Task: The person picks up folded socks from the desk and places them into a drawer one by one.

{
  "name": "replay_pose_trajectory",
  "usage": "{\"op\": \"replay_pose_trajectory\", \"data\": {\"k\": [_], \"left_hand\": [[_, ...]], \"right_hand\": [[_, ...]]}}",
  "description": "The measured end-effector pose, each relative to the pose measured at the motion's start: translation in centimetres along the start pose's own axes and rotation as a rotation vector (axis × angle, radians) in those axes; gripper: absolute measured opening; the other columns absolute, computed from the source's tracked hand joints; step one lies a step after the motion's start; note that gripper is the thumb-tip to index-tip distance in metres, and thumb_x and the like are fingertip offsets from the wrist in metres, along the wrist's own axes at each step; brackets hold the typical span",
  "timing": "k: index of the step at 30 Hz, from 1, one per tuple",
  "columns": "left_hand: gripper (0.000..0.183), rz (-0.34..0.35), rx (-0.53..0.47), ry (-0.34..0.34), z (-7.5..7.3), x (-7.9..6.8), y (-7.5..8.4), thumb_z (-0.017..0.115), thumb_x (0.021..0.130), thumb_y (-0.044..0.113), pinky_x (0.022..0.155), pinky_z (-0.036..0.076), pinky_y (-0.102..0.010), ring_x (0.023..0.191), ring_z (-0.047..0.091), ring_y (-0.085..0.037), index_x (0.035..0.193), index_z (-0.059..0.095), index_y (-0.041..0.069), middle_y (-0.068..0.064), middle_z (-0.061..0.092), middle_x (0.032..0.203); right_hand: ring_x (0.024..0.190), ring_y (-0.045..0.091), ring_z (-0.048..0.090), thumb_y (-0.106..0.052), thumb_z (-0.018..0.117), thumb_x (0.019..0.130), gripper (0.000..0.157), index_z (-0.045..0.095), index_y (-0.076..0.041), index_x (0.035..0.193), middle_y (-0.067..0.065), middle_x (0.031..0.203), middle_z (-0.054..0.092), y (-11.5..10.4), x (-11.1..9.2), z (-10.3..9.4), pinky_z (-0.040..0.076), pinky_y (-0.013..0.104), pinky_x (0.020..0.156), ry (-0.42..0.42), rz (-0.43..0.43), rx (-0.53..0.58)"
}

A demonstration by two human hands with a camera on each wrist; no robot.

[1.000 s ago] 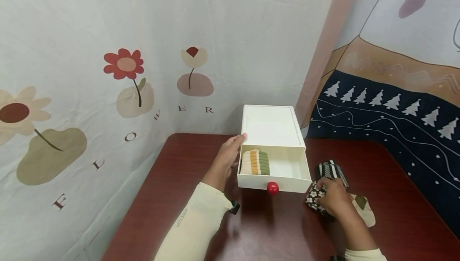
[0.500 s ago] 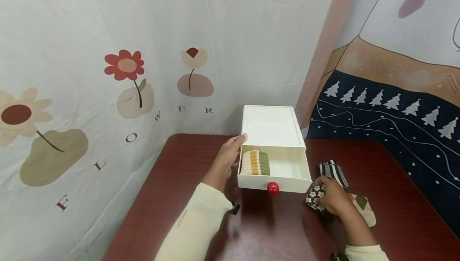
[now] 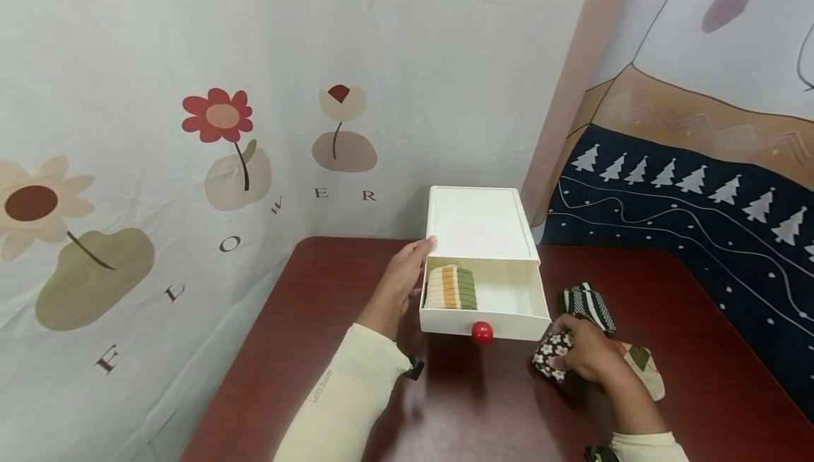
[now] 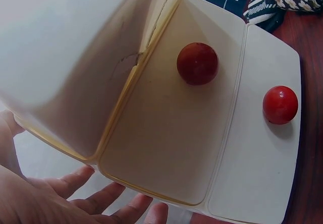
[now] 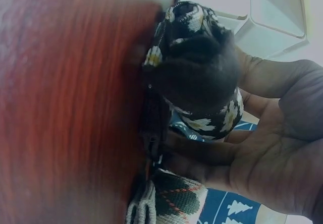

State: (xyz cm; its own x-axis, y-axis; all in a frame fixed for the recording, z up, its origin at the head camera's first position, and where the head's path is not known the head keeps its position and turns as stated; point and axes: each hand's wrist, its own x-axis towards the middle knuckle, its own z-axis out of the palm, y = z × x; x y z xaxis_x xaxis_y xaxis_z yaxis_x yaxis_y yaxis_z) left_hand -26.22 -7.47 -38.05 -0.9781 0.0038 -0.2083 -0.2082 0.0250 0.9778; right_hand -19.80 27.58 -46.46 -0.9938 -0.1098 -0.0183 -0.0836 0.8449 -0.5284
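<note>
A white drawer box (image 3: 480,222) stands on the table with its top drawer (image 3: 518,324) pulled out. Inside lies a folded ribbed sock (image 3: 451,288) in cream, orange and green, at the left. My left hand (image 3: 402,275) rests along the box's left side, thumb at the top edge; in the left wrist view its fingers (image 4: 103,196) lie fairly straight against the wall. Right of the drawer, my right hand (image 3: 588,349) pinches a folded black sock with white flowers (image 3: 552,354) between thumb and fingers; the right wrist view shows this sock (image 5: 202,72) close to the tabletop.
Beside the right hand lie a black-and-white striped folded sock (image 3: 588,304) and a cream sock with green diamonds (image 3: 645,370). A red knob (image 3: 482,332) juts from the drawer front; a lower red knob (image 4: 280,105) shows in the left wrist view. Printed cloth (image 3: 407,80) hangs behind the table (image 3: 318,306).
My right hand has shifted its grip on the flowered sock, and the sock has moved slightly left toward the drawer. The left hand and the box have stayed put.
</note>
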Motion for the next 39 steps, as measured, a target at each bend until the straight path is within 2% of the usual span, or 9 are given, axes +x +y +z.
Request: {"op": "replay_pose_trajectory", "data": {"k": [4,7,10,14,20,22,27,31,39], "left_hand": [[0.074,0.004,0.004,-0.003,0.0,0.0,0.0,0.064,0.101,0.068,0.103,0.049,-0.053,0.147,0.057,-0.036,0.157,0.057,0.021,-0.010,0.070,0.145],[0.073,0.004,0.007,-0.003,0.0,-0.1,0.0,0.064,0.101,0.068,0.102,0.049,-0.053,0.147,0.057,-0.036,0.157,0.057,0.022,-0.009,0.069,0.147],[0.072,0.000,0.003,-0.002,-0.1,-0.2,0.1,0.064,0.101,0.067,0.103,0.049,-0.052,0.147,0.056,-0.036,0.157,0.057,0.022,-0.009,0.069,0.147],[0.073,-0.001,0.002,-0.002,0.0,-0.1,0.0,0.063,0.101,0.068,0.105,0.050,-0.054,0.148,0.057,-0.036,0.157,0.057,0.021,-0.009,0.070,0.146],[0.073,-0.004,0.004,-0.004,0.0,-0.1,0.0,0.063,0.101,0.067,0.107,0.050,-0.056,0.148,0.057,-0.035,0.158,0.056,0.022,-0.008,0.070,0.145],[0.073,-0.005,0.002,-0.004,-0.1,-0.1,0.0,0.064,0.101,0.067,0.107,0.049,-0.055,0.148,0.057,-0.034,0.158,0.056,0.022,-0.008,0.071,0.145],[0.073,-0.008,0.004,-0.003,-0.1,0.0,0.1,0.063,0.101,0.068,0.110,0.049,-0.058,0.148,0.056,-0.035,0.158,0.056,0.023,-0.008,0.071,0.144],[0.074,-0.017,0.011,0.002,0.0,-0.1,0.2,0.063,0.101,0.068,0.112,0.049,-0.060,0.148,0.055,-0.037,0.159,0.056,0.022,-0.009,0.070,0.145],[0.073,-0.015,-0.009,-0.001,-0.1,0.0,0.1,0.065,0.100,0.067,0.112,0.048,-0.060,0.147,0.056,-0.036,0.157,0.057,0.021,-0.010,0.071,0.143]], "right_hand": [[0.113,0.049,0.061,-0.018,0.103,0.069,0.058,0.066,-0.013,0.113,0.034,0.123,0.062,0.0,-0.1,0.2,0.054,0.057,0.084,-0.018,0.016,0.022],[0.106,0.046,0.063,-0.019,0.103,0.070,0.058,0.064,-0.014,0.114,0.034,0.120,0.065,0.2,0.0,0.4,0.054,0.055,0.082,-0.041,0.006,0.045],[0.096,0.039,0.064,-0.021,0.104,0.068,0.058,0.065,-0.014,0.111,0.027,0.114,0.071,0.6,0.2,0.6,0.053,0.048,0.078,-0.039,-0.018,0.050],[0.096,0.038,0.065,-0.019,0.104,0.066,0.057,0.067,-0.015,0.108,0.025,0.114,0.072,1.3,0.6,1.2,0.053,0.047,0.078,-0.024,-0.031,0.065],[0.095,0.035,0.065,-0.023,0.104,0.069,0.055,0.068,-0.019,0.110,0.024,0.113,0.072,1.9,0.7,1.6,0.051,0.043,0.073,0.007,-0.029,0.055],[0.096,0.035,0.066,-0.021,0.103,0.070,0.054,0.069,-0.018,0.111,0.024,0.113,0.072,1.0,0.4,1.1,0.052,0.044,0.074,0.018,-0.025,0.044],[0.115,0.049,0.067,-0.013,0.099,0.076,0.055,0.070,-0.006,0.122,0.032,0.127,0.070,-2.2,-1.1,-1.1,0.056,0.061,0.092,0.007,-0.022,0.052],[0.131,0.059,0.060,-0.017,0.097,0.082,0.061,0.068,-0.004,0.134,0.036,0.144,0.063,-2.8,-1.7,-2.1,0.053,0.070,0.099,0.006,-0.021,0.060],[0.130,0.056,0.060,-0.013,0.092,0.086,0.056,0.068,-0.006,0.136,0.034,0.143,0.064,-3.5,-2.4,-3.6,0.054,0.067,0.096,0.033,-0.052,0.095]]}}
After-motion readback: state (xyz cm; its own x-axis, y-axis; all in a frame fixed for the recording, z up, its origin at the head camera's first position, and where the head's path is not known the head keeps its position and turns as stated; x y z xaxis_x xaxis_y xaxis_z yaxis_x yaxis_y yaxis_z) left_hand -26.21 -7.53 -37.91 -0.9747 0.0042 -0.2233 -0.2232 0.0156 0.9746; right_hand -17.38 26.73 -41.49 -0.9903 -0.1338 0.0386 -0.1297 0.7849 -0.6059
